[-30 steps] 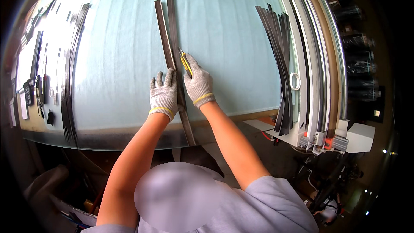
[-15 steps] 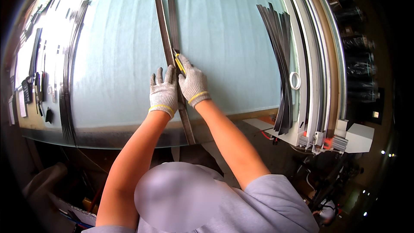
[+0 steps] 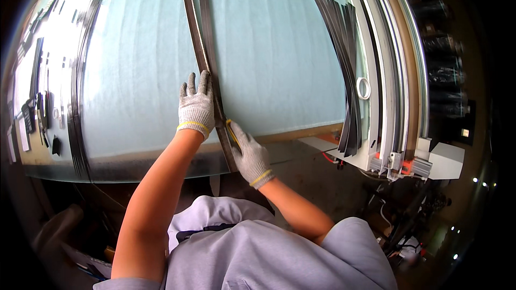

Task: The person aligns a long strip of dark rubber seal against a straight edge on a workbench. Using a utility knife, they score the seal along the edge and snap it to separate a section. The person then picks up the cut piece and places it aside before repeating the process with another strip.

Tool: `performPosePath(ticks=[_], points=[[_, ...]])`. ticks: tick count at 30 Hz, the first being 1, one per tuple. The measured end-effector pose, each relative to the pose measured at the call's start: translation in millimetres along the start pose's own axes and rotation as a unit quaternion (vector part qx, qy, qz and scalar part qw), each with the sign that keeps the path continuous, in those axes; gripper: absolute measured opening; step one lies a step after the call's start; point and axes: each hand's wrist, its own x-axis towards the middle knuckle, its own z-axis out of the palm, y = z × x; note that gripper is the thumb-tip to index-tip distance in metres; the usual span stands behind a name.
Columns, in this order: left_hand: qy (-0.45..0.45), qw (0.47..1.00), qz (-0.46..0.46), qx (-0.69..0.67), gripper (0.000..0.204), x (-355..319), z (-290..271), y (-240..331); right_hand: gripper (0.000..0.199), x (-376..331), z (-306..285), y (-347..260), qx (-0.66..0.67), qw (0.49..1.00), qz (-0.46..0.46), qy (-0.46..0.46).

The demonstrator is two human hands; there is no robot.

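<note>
My left hand point(image 3: 194, 108), in a grey knit glove with a yellow cuff band, lies flat with its fingers stretched out. Its inner edge presses along a dark straight bar point(image 3: 194, 29) with a pale edge. Right beside that bar runs a long flat dark strip point(image 3: 205, 21), reaching past the top of the view. My right hand point(image 3: 251, 157), gloved alike, is closed around a yellow utility knife point(image 3: 232, 133). The knife's tip end is at the strip, lower than my left hand; the blade itself is too small to make out.
A bundle of dark strips point(image 3: 341, 56) lies on the right of the pale glass-like tabletop point(image 3: 279, 64), with a white ring point(image 3: 363, 88) beside it. More strips point(image 3: 80, 86) and small tools point(image 3: 43, 113) lie left. A white rail point(image 3: 395, 64) borders the right side.
My right hand has drawn the knife down along the strip toward me, away from my left hand. My left hand stays flat on the bar; the whole view has shifted slightly.
</note>
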Motion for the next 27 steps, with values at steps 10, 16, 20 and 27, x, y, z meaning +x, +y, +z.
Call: performPosePath(ticks=[10, 16, 20, 27], points=[[-0.004, 1.000, 0.003, -0.002, 0.124, 0, 4, -2, 0.068, -65, -31, 13, -0.015, 0.998, 0.011, -0.063], [-0.017, 1.000, 0.009, -0.011, 0.109, -1, -11, 0, 0.066, 67, -25, 3, 0.115, 0.984, -0.019, 0.134], [0.020, 0.999, 0.016, -0.026, 0.105, -1, -2, -2, 0.067, 142, -2, -6, 0.127, 0.975, -0.080, 0.163], [0.031, 0.998, 0.013, -0.044, 0.102, -2, 0, -3, 0.068, 171, -1, -25, 0.069, 0.985, -0.088, 0.129]])
